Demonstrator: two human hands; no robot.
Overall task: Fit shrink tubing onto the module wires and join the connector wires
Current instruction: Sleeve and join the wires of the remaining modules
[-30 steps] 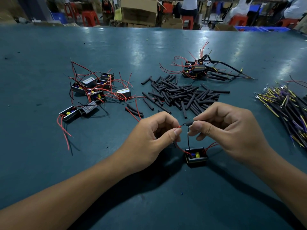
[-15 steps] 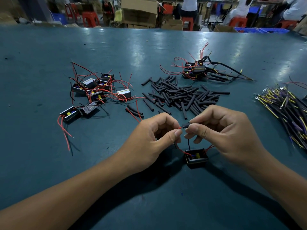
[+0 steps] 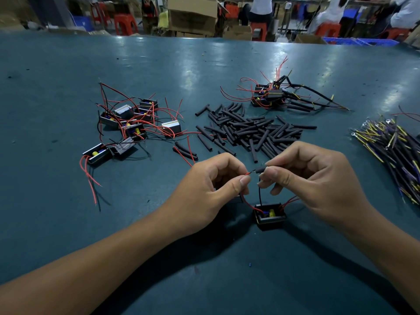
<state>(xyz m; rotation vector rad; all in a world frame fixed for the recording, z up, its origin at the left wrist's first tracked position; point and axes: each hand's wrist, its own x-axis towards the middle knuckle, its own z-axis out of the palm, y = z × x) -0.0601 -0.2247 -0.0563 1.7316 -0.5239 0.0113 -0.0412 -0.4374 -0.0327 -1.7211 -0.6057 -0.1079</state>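
Note:
A small black module (image 3: 270, 216) with a yellow part inside lies on the green table between my wrists. Its red wire (image 3: 246, 202) arcs up into my left hand (image 3: 211, 192), which pinches it near the bared tip. My right hand (image 3: 313, 178) pinches a short black shrink tube (image 3: 259, 171) whose open end meets that wire tip. A black wire (image 3: 259, 194) rises from the module toward my right fingers. Two more red wires leave the module's right side under my right palm.
A heap of black shrink tubes (image 3: 252, 130) lies just beyond my hands. Several modules with red wires (image 3: 129, 123) are scattered at the left. Modules with tubed wires (image 3: 272, 96) sit at the back right. A bundle of yellow and dark connector wires (image 3: 393, 144) lies at the right edge.
My hands have stayed close together above the module; a little more of the red wire's tip shows between the fingertips, at the tube's mouth. The module has not moved.

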